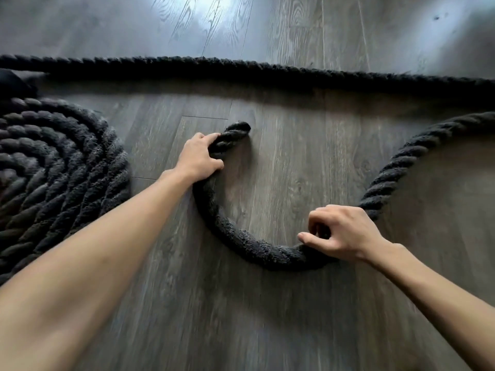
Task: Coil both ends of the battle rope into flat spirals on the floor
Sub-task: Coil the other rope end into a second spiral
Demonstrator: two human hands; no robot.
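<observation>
A thick black battle rope (230,231) lies on the grey wood floor (281,162). Its free end (238,128) curls up near the middle of the view. My left hand (199,156) grips the rope just behind that end. From there the rope bends in a half circle down to my right hand (340,232), which is closed around it. Beyond my right hand the rope rises to the right edge (417,148). A flat spiral (53,170) of the same rope, several turns wide, lies at the left edge.
A straight stretch of rope (254,69) runs across the floor from left to right behind my hands. A dark object (12,81) sits at the far left, partly out of view. Bare floor shows in front and beyond the straight stretch.
</observation>
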